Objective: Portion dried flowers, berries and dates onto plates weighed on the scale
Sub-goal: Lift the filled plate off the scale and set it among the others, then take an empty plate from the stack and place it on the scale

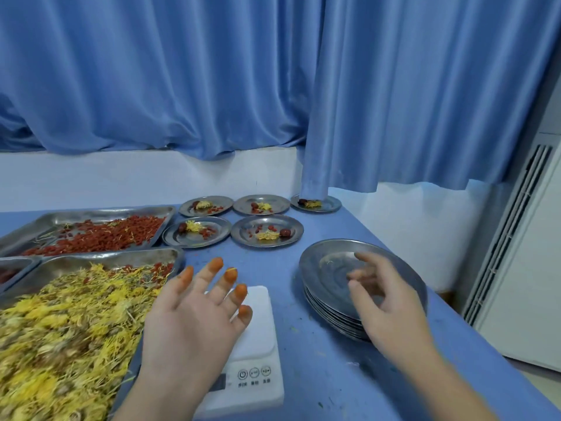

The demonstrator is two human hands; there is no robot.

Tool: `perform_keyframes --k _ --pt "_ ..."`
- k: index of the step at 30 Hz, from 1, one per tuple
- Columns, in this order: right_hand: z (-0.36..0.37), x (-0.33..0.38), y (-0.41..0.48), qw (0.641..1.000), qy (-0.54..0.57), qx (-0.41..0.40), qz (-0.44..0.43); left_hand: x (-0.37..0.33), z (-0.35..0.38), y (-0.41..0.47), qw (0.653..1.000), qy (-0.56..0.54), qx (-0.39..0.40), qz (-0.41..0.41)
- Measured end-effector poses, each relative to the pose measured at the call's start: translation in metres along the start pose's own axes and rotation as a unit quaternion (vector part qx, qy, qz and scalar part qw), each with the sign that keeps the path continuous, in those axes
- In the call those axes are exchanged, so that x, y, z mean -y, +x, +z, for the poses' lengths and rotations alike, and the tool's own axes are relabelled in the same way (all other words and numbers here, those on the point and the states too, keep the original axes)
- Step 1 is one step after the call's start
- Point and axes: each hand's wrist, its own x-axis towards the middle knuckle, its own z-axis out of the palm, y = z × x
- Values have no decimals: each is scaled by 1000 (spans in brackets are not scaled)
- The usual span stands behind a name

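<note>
Five filled plates [243,230] are set aside; the scale [261,323] is left bare under the spread left hand [188,314], the plate stack [328,268] is reached for by the open, empty right hand [385,302].

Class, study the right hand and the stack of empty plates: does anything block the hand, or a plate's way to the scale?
Nothing blocks the right hand; it is over the stack of empty plates. The left hand, fingers spread, is over part of the scale.
</note>
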Motion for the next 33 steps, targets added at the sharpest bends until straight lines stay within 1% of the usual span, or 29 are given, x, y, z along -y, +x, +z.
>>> perform_keyframes --k 2,3,6,9,11,14,18,22,29,33 --pt "5 -7 -7 990 -121 59 -39 4 -19 -6 1000 -9 -9 10" --pt "6 -8 -9 983 -158 77 -54 6 -26 -7 1000 -10 -10 18" --pt "6 -5 -13 972 -210 91 -58 9 -37 -4 998 13 -3 67" --pt "5 -3 -15 958 -265 100 -33 6 -43 1 986 81 -8 147" --pt "5 -1 -15 955 -279 97 -22 4 -48 2 979 89 -24 180" --pt "7 4 -16 951 -295 90 -29 2 -52 1 972 94 -64 204" --pt "7 2 -17 957 -284 45 -39 1 -53 1 961 123 -101 226" --pt "5 0 -16 961 -257 -8 -97 1 -53 2 953 142 -115 242" --pt "4 -2 -13 933 -267 -130 -204 -1 -51 3 937 164 -163 262" --pt "10 6 -20 908 -251 -158 -295 -2 -51 5 930 163 -187 270"
